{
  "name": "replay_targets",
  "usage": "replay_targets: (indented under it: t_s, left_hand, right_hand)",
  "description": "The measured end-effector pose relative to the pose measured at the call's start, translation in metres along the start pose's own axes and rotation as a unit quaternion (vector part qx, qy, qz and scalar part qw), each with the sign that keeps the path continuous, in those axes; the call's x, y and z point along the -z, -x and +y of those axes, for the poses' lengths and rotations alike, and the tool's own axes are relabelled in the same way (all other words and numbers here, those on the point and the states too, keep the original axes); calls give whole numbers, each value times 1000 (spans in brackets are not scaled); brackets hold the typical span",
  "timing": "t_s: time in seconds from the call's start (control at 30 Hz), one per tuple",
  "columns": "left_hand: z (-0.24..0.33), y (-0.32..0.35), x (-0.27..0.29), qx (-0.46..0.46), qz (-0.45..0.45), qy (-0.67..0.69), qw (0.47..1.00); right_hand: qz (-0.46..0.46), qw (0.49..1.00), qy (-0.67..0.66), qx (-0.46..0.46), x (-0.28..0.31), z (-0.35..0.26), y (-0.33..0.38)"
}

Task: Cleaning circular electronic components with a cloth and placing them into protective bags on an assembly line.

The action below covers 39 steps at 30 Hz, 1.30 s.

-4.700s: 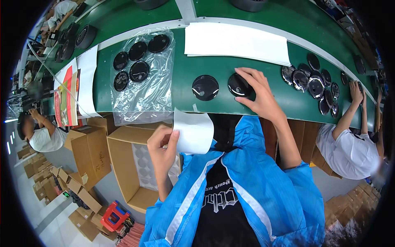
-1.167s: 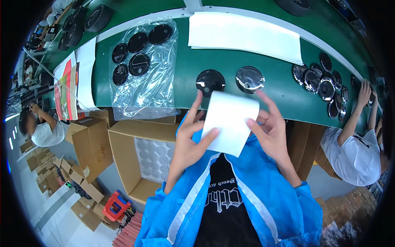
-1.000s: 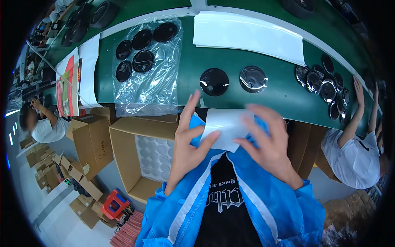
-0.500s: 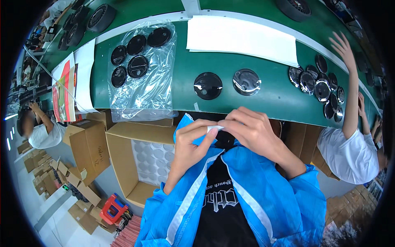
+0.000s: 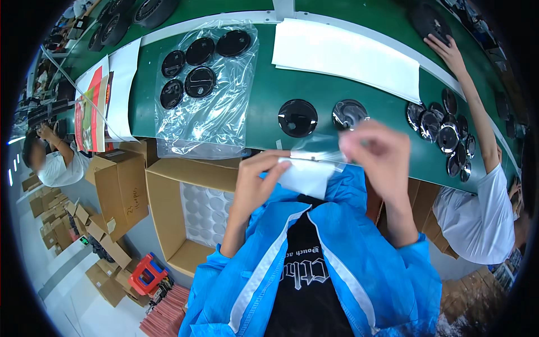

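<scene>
My left hand (image 5: 259, 178) pinches a small white sheet (image 5: 306, 178) by its upper left corner, in front of my chest at the table's near edge. Along the top of the sheet runs a clear plastic film (image 5: 319, 145), raised and blurred between my hands. My right hand (image 5: 383, 157) is smeared by motion, its fingers curled together at the film's right end. Just beyond, on the green table (image 5: 236, 126), lie two glossy black discs, the left one (image 5: 297, 118) in full view. My right fingers partly cover the other disc (image 5: 349, 114).
Several black discs (image 5: 200, 81) lie on a clear plastic bag (image 5: 224, 132) to the left. More black discs (image 5: 448, 137) cluster at right, near a co-worker's arm (image 5: 477, 112). White paper (image 5: 342, 56) lies at the back. An open carton (image 5: 165, 210) stands below the table, left of me.
My right hand has moved right, away from my left, and the white sheet and clear film now show between them. The co-worker's raised hand has come down onto a black wheel.
</scene>
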<state>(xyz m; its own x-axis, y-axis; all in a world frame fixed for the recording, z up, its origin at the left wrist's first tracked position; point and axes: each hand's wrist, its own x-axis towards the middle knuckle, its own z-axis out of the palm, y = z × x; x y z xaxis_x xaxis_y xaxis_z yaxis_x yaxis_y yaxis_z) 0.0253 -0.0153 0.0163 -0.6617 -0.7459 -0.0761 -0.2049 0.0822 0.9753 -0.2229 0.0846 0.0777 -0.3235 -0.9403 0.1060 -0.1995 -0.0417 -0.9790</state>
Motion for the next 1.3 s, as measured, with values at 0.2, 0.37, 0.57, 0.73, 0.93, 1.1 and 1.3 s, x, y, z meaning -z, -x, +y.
replay_targets:
  t_s: [0.2, 0.37, 0.57, 0.73, 0.93, 1.1, 1.3]
  left_hand:
    - [-3, 6, -16, -43, -45, -157, 986]
    - [-13, 13, -19, -58, -18, -155, 986]
    - [-14, 12, -18, -58, -19, -148, 987]
    - [-12, 11, -16, -54, -22, -150, 987]
    - [-14, 10, -18, -55, -16, -140, 988]
    - [-6, 9, -18, -10, -33, -142, 989]
    - [-16, 14, -18, -46, -6, -134, 990]
  right_hand:
    - [78, 981, -65, -166, -29, 59, -33]
    - [100, 983, -29, -152, -41, 65, -32]
    - [97, 984, -9, -149, -42, 66, -31]
    - [97, 986, 3, -137, -43, 64, -34]
    - [103, 984, 10, -145, -44, 65, -35]
    - [94, 985, 33, -137, -42, 64, -33]
    - [99, 953, 287, 13, -18, 26, -19]
